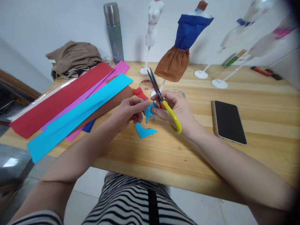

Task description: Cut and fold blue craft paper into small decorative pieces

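My left hand (127, 113) pinches a small light-blue crepe paper piece (148, 113) between thumb and fingers. My right hand (180, 109) holds scissors with yellow handles (173, 116), their dark blades pointing up and away from me. The right thumb and a fingertip also come close to the blue piece; whether they grip it I cannot tell. Below the hands, a light-blue scrap (143, 132) lies on the wooden table (164, 162). Just beyond my left hand is a crumpled red paper scrap (140, 93).
Folded light-blue (82, 112) and red crepe paper (63, 97) lie at left, near a brown cloth (75, 54) and a flask (114, 37). A mannequin in a blue-and-brown paper dress (174, 62) stands beyond the scissors. Right of my hand lies a phone (229, 122).
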Available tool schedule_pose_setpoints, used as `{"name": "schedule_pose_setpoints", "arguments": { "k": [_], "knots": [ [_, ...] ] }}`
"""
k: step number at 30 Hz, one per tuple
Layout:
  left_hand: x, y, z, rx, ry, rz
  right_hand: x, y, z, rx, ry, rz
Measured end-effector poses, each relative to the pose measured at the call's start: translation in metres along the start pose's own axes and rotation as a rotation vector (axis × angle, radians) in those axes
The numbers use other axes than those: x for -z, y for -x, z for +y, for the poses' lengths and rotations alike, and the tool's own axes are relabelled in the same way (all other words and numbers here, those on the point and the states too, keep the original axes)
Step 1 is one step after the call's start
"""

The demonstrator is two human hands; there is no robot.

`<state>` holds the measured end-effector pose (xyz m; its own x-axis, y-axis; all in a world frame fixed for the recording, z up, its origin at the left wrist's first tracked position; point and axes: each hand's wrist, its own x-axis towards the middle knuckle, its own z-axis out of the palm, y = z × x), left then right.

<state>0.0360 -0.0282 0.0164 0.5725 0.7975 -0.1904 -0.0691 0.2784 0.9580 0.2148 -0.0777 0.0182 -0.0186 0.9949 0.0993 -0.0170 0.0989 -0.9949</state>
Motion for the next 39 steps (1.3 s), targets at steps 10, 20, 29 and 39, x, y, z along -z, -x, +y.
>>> {"name": "schedule_pose_setpoints", "arguments": {
  "k": [10, 20, 29, 39],
  "knots": [
    [0.0032, -0.0032, -0.0032, 0.002, 0.019, 0.024, 0.0017, 0.0001, -0.0022, 0.010, -0.001, 0.016],
    [-0.0002, -0.0030, -0.0045, 0.014, 0.038, 0.064, 0.0012, -0.0001, -0.0025, 0.021, -0.005, 0.025],
    [-0.0006, 0.0000, 0.0019, 0.040, 0.027, 0.017, -0.0009, 0.0004, -0.0050, -0.011, -0.039, 0.029],
    [-0.0019, -0.0009, -0.0054, 0.071, 0.052, 0.048, -0.0019, 0.0015, -0.0018, 0.021, -0.001, 0.003]
  ]
}}
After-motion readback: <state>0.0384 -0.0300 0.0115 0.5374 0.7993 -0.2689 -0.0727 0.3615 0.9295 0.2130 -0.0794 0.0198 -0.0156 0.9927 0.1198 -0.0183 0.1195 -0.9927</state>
